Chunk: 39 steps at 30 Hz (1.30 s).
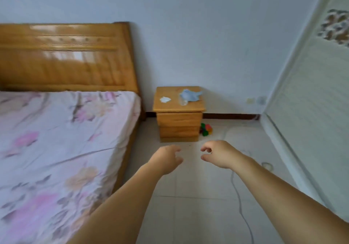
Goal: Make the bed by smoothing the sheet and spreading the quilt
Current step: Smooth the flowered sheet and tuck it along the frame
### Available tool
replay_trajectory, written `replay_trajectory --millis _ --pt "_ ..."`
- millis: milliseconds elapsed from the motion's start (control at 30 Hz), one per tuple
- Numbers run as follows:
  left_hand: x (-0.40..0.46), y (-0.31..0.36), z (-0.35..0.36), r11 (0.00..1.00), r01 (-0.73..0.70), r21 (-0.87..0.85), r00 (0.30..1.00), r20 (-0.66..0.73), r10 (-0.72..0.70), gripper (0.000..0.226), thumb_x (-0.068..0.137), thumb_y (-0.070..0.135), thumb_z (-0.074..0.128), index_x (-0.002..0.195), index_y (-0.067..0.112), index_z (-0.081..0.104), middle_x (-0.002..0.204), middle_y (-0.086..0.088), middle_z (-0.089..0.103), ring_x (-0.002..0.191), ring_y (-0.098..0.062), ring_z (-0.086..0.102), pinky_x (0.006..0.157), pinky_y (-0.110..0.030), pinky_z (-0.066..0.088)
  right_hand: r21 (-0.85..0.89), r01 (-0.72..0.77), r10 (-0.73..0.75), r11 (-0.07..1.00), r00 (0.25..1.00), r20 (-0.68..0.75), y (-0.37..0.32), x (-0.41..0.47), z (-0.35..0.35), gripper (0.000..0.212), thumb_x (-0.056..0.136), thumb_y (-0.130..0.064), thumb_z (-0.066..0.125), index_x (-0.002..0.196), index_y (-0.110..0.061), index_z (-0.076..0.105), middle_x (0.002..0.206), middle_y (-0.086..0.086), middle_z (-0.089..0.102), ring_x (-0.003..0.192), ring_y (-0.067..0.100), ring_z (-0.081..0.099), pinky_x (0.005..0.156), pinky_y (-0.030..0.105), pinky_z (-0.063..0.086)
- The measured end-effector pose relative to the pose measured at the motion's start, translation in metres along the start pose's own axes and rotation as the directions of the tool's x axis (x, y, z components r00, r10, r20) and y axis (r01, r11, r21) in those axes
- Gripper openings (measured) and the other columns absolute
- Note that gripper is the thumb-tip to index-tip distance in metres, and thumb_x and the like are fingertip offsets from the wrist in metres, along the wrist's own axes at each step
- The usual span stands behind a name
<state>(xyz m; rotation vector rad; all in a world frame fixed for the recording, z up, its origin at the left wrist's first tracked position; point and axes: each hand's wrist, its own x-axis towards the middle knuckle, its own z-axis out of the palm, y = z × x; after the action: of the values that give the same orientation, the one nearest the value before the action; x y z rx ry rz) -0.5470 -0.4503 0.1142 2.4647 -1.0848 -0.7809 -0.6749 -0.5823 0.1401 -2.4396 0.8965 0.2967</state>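
A pink floral sheet covers the mattress of a wooden bed at the left, with a few creases near its right edge. The bed's headboard stands against the back wall. No quilt is in view. My left hand and my right hand reach forward over the tiled floor, to the right of the bed. Both hands are empty, fingers loosely curled and apart. Neither hand touches the sheet.
A wooden nightstand stands beside the bed with a blue cloth, a white tissue and a clear bottle on top. Colourful toy blocks lie on the floor behind it. A grey cable runs across the tiles. A white wardrobe fills the right.
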Motion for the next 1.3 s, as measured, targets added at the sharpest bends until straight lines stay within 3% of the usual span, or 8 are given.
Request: replay_trajectory --millis 133,267,400,667,900,1033,1300 --pt "-0.013 -0.062 -0.028 0.985 0.151 -0.08 0.984 -0.081 -0.157 0.047 0.093 0.031 0.053 0.139 0.021 0.044 0.128 -0.007 0.057 0.11 -0.02 0.057 0.089 -0.027 0.044 -0.045 0.142 -0.138 0.989 0.987 0.086 -0.064 0.037 0.022 0.04 0.09 -0.036 0.059 0.129 -0.026 0.054 0.13 0.0 0.055 0.11 0.019 0.057 0.092 0.031 0.048" --pt "-0.028 -0.107 -0.046 0.954 0.255 -0.159 0.949 -0.146 -0.278 0.047 0.095 0.029 0.051 0.14 0.019 0.042 0.136 -0.007 0.051 0.121 -0.022 0.051 0.098 -0.027 0.041 -0.105 0.284 -0.265 0.953 0.95 0.165 -0.118 0.071 0.04 0.039 0.09 -0.036 0.06 0.127 -0.026 0.055 0.128 0.0 0.056 0.112 0.019 0.056 0.091 0.03 0.047" --pt "-0.036 -0.139 -0.054 0.903 0.339 -0.263 0.899 -0.19 -0.393 0.046 0.095 0.027 0.052 0.14 0.019 0.044 0.138 -0.005 0.05 0.125 -0.021 0.048 0.105 -0.026 0.038 -0.151 0.406 -0.362 0.901 0.897 0.255 -0.162 0.102 0.058 0.038 0.091 -0.035 0.059 0.127 -0.025 0.056 0.126 0.0 0.058 0.111 0.019 0.057 0.092 0.03 0.047" --pt "0.003 -0.18 -0.072 0.768 0.486 -0.418 0.766 -0.219 -0.604 0.042 0.094 0.03 0.053 0.135 0.022 0.047 0.13 -0.004 0.056 0.114 -0.02 0.056 0.1 -0.033 0.047 -0.13 0.598 -0.496 0.791 0.751 0.436 -0.215 0.182 0.072 0.033 0.093 -0.034 0.056 0.124 -0.023 0.057 0.125 0.001 0.059 0.111 0.017 0.056 0.092 0.029 0.047" --pt "0.093 -0.184 -0.104 0.695 0.568 -0.441 0.692 -0.2 -0.693 0.044 0.094 0.034 0.052 0.137 0.026 0.045 0.133 -0.004 0.055 0.114 -0.023 0.057 0.101 -0.036 0.047 -0.187 0.643 -0.476 0.742 0.703 0.529 -0.222 0.287 0.042 0.032 0.093 -0.033 0.056 0.123 -0.024 0.057 0.124 0.001 0.059 0.11 0.018 0.056 0.092 0.029 0.047" --pt "0.148 -0.185 -0.118 0.684 0.567 -0.459 0.697 -0.174 -0.695 0.044 0.095 0.033 0.05 0.138 0.026 0.043 0.136 -0.004 0.052 0.121 -0.022 0.053 0.102 -0.03 0.041 -0.215 0.633 -0.446 0.744 0.71 0.545 -0.22 0.346 0.026 0.034 0.093 -0.032 0.056 0.127 -0.023 0.056 0.126 0.001 0.058 0.112 0.017 0.056 0.091 0.028 0.046" --pt "0.232 -0.23 -0.15 0.638 0.62 -0.456 0.687 -0.076 -0.722 0.045 0.095 0.031 0.051 0.138 0.023 0.043 0.137 -0.005 0.051 0.123 -0.024 0.05 0.105 -0.033 0.039 -0.242 0.597 -0.374 0.765 0.718 0.587 -0.238 0.454 0.023 0.034 0.093 -0.032 0.055 0.126 -0.024 0.056 0.126 0.0 0.058 0.111 0.017 0.056 0.092 0.03 0.047"
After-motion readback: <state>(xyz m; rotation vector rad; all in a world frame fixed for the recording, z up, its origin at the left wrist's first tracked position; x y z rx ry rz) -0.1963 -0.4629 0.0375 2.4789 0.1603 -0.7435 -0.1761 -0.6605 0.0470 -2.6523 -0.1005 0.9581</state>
